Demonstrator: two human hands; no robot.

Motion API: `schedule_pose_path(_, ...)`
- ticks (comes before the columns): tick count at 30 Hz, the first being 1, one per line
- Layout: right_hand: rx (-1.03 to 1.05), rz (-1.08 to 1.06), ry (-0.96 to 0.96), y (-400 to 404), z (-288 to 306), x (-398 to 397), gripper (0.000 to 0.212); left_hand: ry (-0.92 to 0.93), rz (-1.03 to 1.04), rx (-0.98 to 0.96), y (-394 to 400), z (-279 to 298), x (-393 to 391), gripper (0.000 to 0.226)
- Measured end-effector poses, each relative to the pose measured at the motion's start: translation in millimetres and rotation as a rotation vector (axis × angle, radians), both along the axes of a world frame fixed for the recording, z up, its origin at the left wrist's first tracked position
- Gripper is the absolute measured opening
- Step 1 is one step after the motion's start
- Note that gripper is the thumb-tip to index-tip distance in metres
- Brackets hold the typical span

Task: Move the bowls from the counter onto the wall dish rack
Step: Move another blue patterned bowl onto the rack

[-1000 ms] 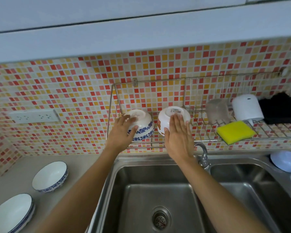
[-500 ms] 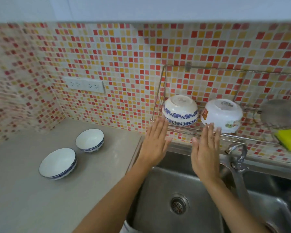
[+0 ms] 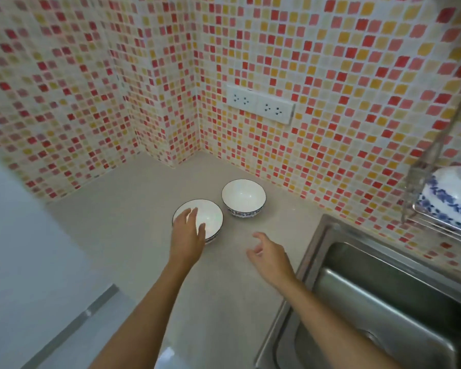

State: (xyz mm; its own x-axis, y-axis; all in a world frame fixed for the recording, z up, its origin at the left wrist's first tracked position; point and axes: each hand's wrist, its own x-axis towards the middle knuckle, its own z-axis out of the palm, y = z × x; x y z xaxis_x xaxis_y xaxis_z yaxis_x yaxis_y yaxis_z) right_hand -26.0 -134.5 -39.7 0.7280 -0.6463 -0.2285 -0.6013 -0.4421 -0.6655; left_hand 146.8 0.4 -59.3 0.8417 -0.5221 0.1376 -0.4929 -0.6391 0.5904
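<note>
Two white bowls with blue-patterned rims stand upright on the beige counter. The nearer bowl lies partly under my left hand, whose fingers are spread over its near rim without gripping. The farther bowl stands free just to the right of it. My right hand hovers open above the counter, below and right of the farther bowl. At the right edge the wall dish rack holds an upside-down blue-and-white bowl.
A steel sink fills the lower right beside the counter. A white double socket sits on the mosaic tile wall above the bowls. The tiled walls meet in a corner behind the counter.
The view has swung left from the rack to the counter. Both hands have left the racked bowls and come down over the two bowls on the counter, the left one reaching the nearer bowl.
</note>
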Motion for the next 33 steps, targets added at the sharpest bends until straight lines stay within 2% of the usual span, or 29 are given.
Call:
schedule_pose_path(3, 0.042, 0.006, 0.054, 7, -10, 55, 0.053, 0.059, 0.128, 0.031, 20, -17, 44, 0.046)
schedule_pose_path(6, 0.143, -0.044, 0.105, 9, -25, 102, 0.063, 0.238, 0.207, 0.024, 23, -30, 72, 0.048)
schedule_pose_path(9, 0.204, -0.104, 0.128, 14, -38, 131, 0.064, 0.408, 0.189, -0.010, 17, -42, 91, 0.047)
schedule_pose_path(13, 0.262, -0.182, 0.157, 19, -52, 145, 0.056, 0.542, 0.152, 0.000, 10, -53, 98, 0.028)
schedule_pose_path(16, 0.312, -0.211, 0.207, 21, -55, 146, 0.037, 0.653, 0.193, -0.036, 7, -50, 95, 0.031)
schedule_pose_path(18, 0.380, -0.245, 0.205, 24, -54, 146, 0.029, 0.671, 0.182, -0.041, 6, -47, 94, 0.032)
schedule_pose_path(22, 0.460, -0.310, 0.127, 29, -51, 136, 0.029, 0.677, 0.112, -0.022, 6, -40, 86, 0.034)
schedule_pose_path(33, 0.372, -0.485, -0.072, 0, -19, 16, 0.029, 0.674, -0.173, -0.100, -44, 1, -3, 0.037)
